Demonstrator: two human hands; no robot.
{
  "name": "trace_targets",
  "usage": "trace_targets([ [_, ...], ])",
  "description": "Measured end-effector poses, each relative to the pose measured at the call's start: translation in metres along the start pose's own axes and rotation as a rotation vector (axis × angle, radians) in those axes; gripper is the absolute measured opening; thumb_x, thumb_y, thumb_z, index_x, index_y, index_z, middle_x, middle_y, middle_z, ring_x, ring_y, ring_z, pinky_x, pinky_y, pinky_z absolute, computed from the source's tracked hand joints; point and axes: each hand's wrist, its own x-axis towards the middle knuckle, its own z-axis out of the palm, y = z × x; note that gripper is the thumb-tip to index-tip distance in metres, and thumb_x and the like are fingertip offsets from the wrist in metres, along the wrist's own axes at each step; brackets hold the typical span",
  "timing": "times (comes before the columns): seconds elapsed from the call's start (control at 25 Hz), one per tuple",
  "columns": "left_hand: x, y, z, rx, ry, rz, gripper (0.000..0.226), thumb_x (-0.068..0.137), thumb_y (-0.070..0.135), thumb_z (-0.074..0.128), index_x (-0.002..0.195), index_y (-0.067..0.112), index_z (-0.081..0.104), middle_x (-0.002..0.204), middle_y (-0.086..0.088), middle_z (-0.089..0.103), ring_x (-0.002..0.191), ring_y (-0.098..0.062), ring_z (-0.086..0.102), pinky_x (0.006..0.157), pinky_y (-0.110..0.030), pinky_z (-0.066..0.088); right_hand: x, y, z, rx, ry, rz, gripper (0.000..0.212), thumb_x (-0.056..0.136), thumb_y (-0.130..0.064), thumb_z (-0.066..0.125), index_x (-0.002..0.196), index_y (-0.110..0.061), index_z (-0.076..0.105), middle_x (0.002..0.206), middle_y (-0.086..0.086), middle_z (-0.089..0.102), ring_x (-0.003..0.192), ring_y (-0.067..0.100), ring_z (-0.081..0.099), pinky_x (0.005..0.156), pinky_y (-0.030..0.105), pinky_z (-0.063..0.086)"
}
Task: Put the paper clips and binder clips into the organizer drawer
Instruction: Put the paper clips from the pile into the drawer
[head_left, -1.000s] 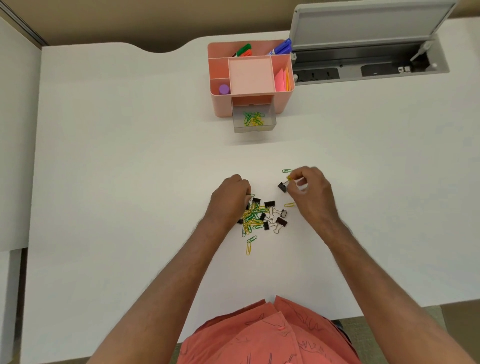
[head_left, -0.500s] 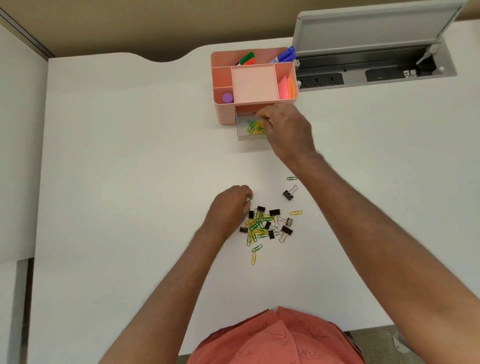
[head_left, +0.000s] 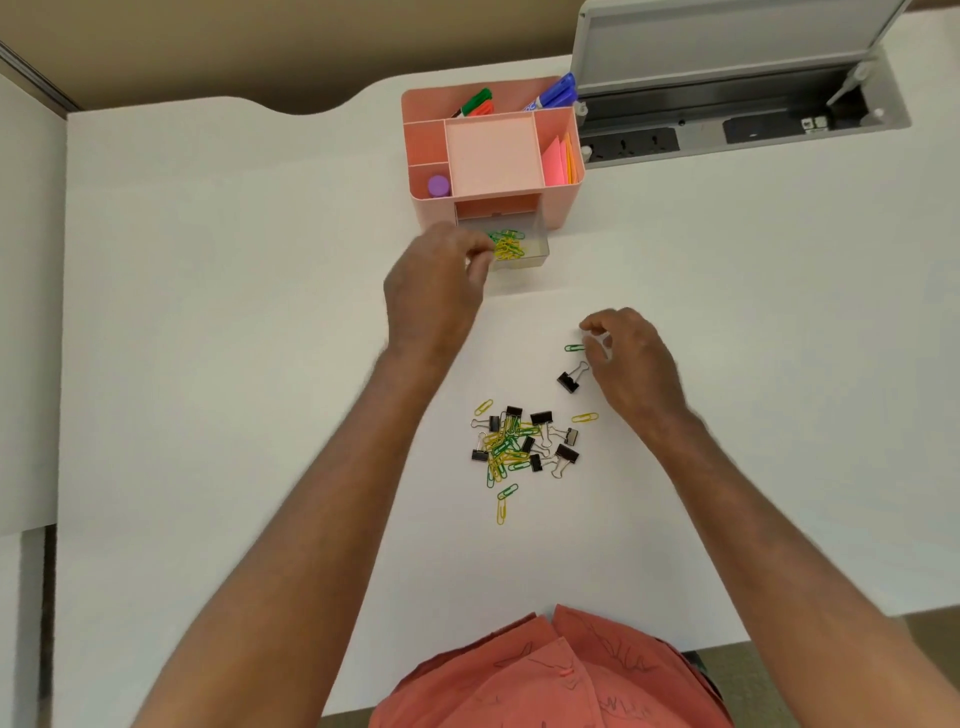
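Head view: we see the pink plastic organizer (head_left: 558, 208) with its clear, boxy drawer (head_left: 540, 248) pulled open toward us, holding thin wire paper clips (head_left: 508, 245); the left hand (head_left: 434, 291) hovers at the drawer's left edge, fingertips curled together, contents indiscernible; the right hand (head_left: 636, 364), fingers curled, holds nothing visible, just beside a green clip (head_left: 574, 347) lying crosswise and a black binder clip (head_left: 570, 381) with handles pointing up-right; the mixed pile (head_left: 522, 441) lies on the smooth white desk (head_left: 208, 312).
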Motion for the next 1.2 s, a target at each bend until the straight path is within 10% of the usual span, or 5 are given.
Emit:
trace_targets([
  [0.44,-0.032,-0.009,0.021,-0.024,0.007,0.039,0.016,0.096,0.024,0.058,0.108,0.028,0.068,0.103,0.007,0.06,0.09,-0.014,0.061,0.068,-0.032,0.05,0.012,-0.012,0.007,-0.244,-0.138,0.023,0.008,0.091,-0.02,0.061,0.097,-0.017,0.066,0.101,0.0,0.06,0.102,0.022,0.053,0.068,0.032,0.04],
  [0.76,-0.157,-0.048,0.035,-0.067,-0.313,-0.224,0.005,0.096,0.03,0.064,0.101,0.029,0.063,0.098,0.013,0.058,0.095,-0.009,0.056,0.071,-0.027,0.045,-0.039,-0.013,-0.006,-0.011,-0.045,-0.092,0.009,0.089,-0.016,0.061,0.091,-0.022,0.054,0.087,-0.007,0.058,0.083,0.018,0.056,0.066,0.037,0.05],
  [1.2,-0.165,-0.037,0.048,0.269,-0.457,0.025,0.037,0.086,0.04,0.075,0.118,0.026,0.067,0.116,0.004,0.059,0.106,-0.022,0.055,0.08,-0.036,0.048,-0.114,-0.029,0.031,-0.084,-0.122,-0.201,0.016,0.095,-0.019,0.061,0.105,-0.025,0.072,0.101,-0.008,0.064,0.094,0.014,0.057,0.068,0.032,0.051],
])
